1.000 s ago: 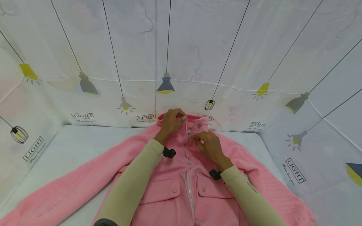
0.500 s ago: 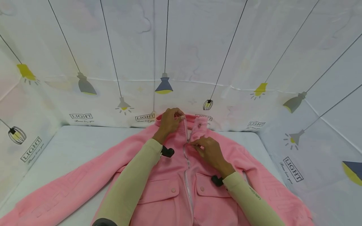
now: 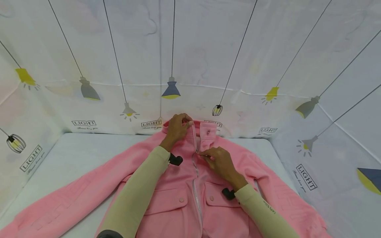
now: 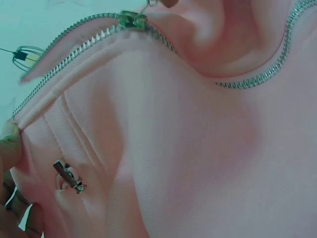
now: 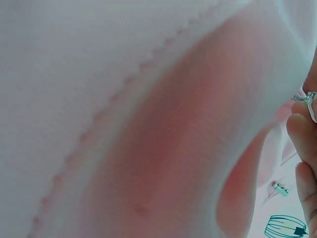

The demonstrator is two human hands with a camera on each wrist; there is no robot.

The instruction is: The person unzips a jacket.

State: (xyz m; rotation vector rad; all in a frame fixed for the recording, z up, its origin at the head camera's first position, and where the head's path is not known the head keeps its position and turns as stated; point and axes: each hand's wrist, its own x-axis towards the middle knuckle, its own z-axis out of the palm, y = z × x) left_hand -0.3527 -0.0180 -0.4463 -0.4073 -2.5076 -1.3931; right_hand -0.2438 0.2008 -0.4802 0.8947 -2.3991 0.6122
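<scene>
From the head view, our left hand [image 3: 177, 129] grips the collar [image 3: 190, 127] of the pink jacket [image 3: 178, 185], spread flat on the white table [image 3: 74, 155]; our right hand [image 3: 218, 160] pinches the zip slider [image 3: 196, 152]. Lamp-printed sheets [image 3: 208, 49] wall us in. The left wrist view shows soft, limp fleece, best held beside the teeth. The right wrist view shows fingertips [image 5: 302, 126] closed on the pull [image 5: 308, 99].

The pink jacket [image 3: 184, 188] is soft, matt fleece-like cloth with a faint woven grain. Its zipper [image 4: 84, 38] has shiny silver metal teeth and a glossy metal slider [image 4: 132, 20]. The snap stud [image 4: 69, 176] gleams metallic.
</scene>
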